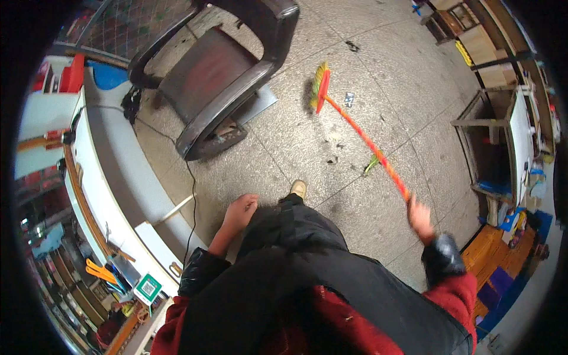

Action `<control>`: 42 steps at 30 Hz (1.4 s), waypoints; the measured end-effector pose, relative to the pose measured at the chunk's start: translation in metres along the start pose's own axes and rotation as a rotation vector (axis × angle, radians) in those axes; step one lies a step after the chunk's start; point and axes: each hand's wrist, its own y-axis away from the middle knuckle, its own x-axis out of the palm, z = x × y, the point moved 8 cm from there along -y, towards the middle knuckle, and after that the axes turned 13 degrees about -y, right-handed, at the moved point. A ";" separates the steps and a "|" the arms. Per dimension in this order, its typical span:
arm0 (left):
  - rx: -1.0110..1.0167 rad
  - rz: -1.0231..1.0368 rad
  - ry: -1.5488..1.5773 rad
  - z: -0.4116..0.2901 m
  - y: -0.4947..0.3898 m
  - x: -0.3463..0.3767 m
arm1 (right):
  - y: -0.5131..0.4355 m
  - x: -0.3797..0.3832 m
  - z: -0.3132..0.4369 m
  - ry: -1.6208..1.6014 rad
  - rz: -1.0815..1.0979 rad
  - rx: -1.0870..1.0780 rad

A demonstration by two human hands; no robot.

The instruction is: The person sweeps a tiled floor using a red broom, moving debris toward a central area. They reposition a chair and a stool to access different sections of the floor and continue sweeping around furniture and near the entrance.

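Note:
My right hand (pixel 420 219), slightly blurred, grips the end of a broom's orange-red handle (pixel 366 141). The handle slants away from me to a red broom head (pixel 324 91) with yellow-green bristles (pixel 317 83), whose underside faces left over the speckled floor (pixel 284 142). My left hand (pixel 242 211) hangs beside my left thigh with its fingers loosely curled together. Nothing shows in it. A green leafy scrap (pixel 371 165) lies beneath the middle of the handle. A small dark printed packet or card (pixel 349 100) rests right of the broom head.
A dark armchair (pixel 213 71) stands ahead on the left. Beside my left arm runs a white counter (pixel 104 191) with scissors and a card bearing a printed code (pixel 147 288). A black cord (pixel 191 213) hangs near it. A wooden-framed stand (pixel 466 146) and shelves (pixel 483 44) line the right.

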 end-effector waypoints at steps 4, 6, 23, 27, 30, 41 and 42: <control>0.036 0.113 -0.132 -0.019 -0.039 0.011 | 0.139 0.124 0.070 -1.404 0.720 0.640; 0.173 0.101 -0.282 -0.042 -0.059 0.012 | 0.111 0.083 0.127 -1.963 0.483 0.710; 0.785 -0.364 -0.353 -0.304 -0.285 -0.169 | -0.035 0.148 0.213 -2.585 0.004 0.800; 0.892 -0.410 -0.481 -0.322 -0.327 -0.195 | -0.203 0.030 0.309 -2.969 0.018 1.210; 0.902 -0.385 -0.591 -0.329 -0.363 -0.197 | -0.265 -0.021 0.311 -2.933 0.189 1.078; 0.887 -0.396 -0.785 -0.334 -0.417 -0.178 | -0.067 0.033 0.204 -2.504 -0.294 1.476; 0.889 -0.404 -0.791 -0.334 -0.417 -0.177 | -0.062 0.054 0.186 -2.423 -0.394 1.551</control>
